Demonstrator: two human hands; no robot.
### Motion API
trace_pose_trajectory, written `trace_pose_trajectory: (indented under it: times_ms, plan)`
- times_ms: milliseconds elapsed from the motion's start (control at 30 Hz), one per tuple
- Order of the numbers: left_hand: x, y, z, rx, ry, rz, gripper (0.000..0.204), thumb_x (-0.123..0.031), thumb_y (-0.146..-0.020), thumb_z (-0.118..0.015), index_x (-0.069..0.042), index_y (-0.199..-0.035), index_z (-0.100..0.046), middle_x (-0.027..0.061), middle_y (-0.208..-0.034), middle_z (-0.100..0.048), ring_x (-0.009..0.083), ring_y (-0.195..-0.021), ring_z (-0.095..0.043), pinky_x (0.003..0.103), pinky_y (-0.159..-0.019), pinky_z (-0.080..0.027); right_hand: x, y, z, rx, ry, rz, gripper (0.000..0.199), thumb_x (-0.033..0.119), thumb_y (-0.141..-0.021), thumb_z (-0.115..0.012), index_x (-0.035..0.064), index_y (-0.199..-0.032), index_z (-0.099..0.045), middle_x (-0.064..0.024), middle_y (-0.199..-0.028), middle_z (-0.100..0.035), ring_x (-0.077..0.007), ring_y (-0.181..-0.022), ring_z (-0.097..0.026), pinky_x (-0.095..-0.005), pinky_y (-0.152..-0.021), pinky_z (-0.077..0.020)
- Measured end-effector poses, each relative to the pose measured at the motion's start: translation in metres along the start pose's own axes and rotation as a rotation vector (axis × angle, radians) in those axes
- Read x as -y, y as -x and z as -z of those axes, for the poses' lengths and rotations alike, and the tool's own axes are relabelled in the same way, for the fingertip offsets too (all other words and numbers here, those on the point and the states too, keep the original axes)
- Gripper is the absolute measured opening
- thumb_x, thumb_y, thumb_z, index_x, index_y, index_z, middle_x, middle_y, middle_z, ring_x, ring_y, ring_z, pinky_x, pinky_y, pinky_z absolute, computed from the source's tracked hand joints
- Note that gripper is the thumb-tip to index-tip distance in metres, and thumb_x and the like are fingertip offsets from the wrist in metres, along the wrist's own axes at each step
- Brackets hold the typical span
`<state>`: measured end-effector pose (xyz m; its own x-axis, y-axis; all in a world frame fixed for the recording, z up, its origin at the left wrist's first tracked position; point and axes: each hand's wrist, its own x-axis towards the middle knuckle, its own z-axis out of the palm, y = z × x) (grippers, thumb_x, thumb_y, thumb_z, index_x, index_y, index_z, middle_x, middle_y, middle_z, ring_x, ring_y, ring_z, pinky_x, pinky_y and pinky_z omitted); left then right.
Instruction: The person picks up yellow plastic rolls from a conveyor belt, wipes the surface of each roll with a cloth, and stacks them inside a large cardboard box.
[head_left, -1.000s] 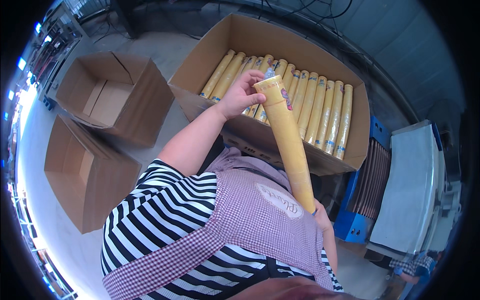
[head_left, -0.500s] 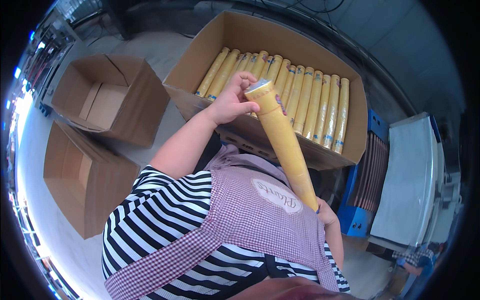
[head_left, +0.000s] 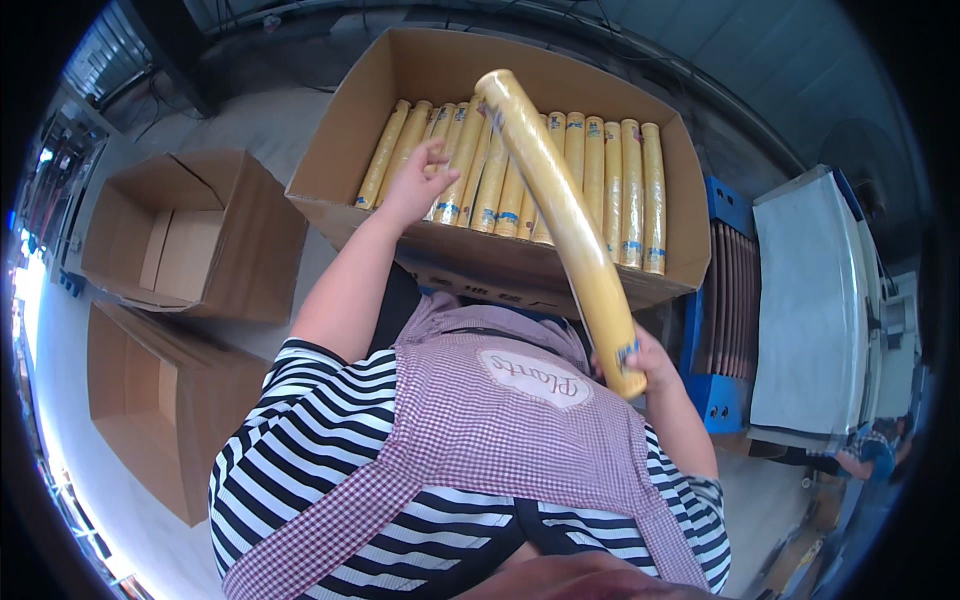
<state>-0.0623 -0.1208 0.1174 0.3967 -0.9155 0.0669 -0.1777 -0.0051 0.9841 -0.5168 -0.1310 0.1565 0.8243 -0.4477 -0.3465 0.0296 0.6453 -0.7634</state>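
Observation:
A long yellow roll (head_left: pixel 560 215) in shiny clear wrap slants across in front of me. My right hand (head_left: pixel 640 362) grips its lower end near my apron, with the fingers partly behind it. The roll's far end rises over a large open cardboard box (head_left: pixel 480 252). Inside that box, several similar yellow rolls (head_left: pixel 388 155) lean side by side in a row. My left hand (head_left: pixel 420 185) is apart from the held roll, over the box's near left side. Its fingers are spread and slightly curled, with nothing in them.
Two open cardboard boxes, one farther off (head_left: pixel 260 245) and one nearer (head_left: pixel 150 400), stand on the floor at left. To the right are a blue rack with brown slats (head_left: pixel 732 300) and a white-covered stand (head_left: pixel 805 310). Another person (head_left: pixel 880 455) is at the far right edge.
My left hand has let go of the roll's upper end and moved left. The roll's far end has risen over the box, while my right hand has come up slightly, still holding the lower end.

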Motion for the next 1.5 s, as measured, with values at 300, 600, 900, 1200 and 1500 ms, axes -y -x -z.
trace_pose_trajectory:
  times_ms: [300, 600, 900, 1200, 1500]
  plan:
    - [0.055, 0.037, -0.002, 0.274, -1.033, -0.109, 0.041, -0.038, -0.1, -0.037, -0.012, -0.097, -0.069, 0.0182, -0.096, -0.07, 0.0398, -0.092, -0.065, 0.052, -0.083, -0.05, 0.059, -0.198, 0.027, -0.408, 0.269, 0.126, 0.065, 0.024, -0.089, -0.07, 0.0035, -0.142, -0.038, -0.0147, -0.123, -0.057, -0.0247, -0.103, -0.064, -0.0387, -0.081, -0.0565]
    - [0.057, 0.037, 0.0, 0.354, -1.112, -0.087, 0.042, -0.036, -0.101, -0.034, -0.014, -0.111, -0.068, 0.0163, -0.103, -0.07, 0.0374, -0.098, -0.065, 0.051, -0.086, -0.049, 0.013, -0.212, 0.047, -0.465, 0.617, 0.038, 0.072, 0.029, -0.093, -0.068, -0.0036, -0.148, -0.034, -0.0207, -0.137, -0.052, -0.0252, -0.117, -0.06, -0.0382, -0.096, -0.0503]
    - [0.059, 0.025, -0.007, 0.297, -1.106, 0.031, 0.038, -0.036, -0.097, -0.039, -0.011, -0.098, -0.067, 0.0182, -0.1, -0.07, 0.0389, -0.096, -0.065, 0.051, -0.083, -0.05, -0.028, -0.084, 0.1, -0.999, 1.439, 0.419, 0.047, 0.02, -0.083, -0.073, 0.0034, -0.125, -0.061, -0.0198, -0.125, -0.062, -0.0365, -0.124, -0.054, -0.0481, -0.109, -0.0376]
    - [0.079, 0.017, 0.003, 0.106, -0.849, 0.072, 0.015, -0.024, -0.09, -0.056, -0.012, -0.1, -0.056, 0.0168, -0.092, -0.069, 0.039, -0.091, -0.065, 0.05, -0.079, -0.05, -0.055, -0.075, 0.1, -1.03, 1.571, 0.533, 0.065, 0.009, -0.077, -0.075, 0.0026, -0.135, -0.047, -0.0186, -0.142, -0.045, -0.039, -0.141, -0.032, -0.046, -0.116, -0.0298]
    - [0.073, 0.031, -0.006, 0.112, -0.957, 0.091, 0.019, -0.027, -0.092, -0.052, -0.012, -0.101, -0.061, 0.0203, -0.099, -0.068, 0.0403, -0.096, -0.064, 0.05, -0.081, -0.049, -0.067, -0.076, 0.108, -1.106, 1.571, 0.538, 0.069, 0.009, -0.072, -0.077, 0.0019, -0.134, -0.046, -0.0213, -0.143, -0.043, -0.0394, -0.142, -0.032, -0.0463, -0.118, -0.0269]
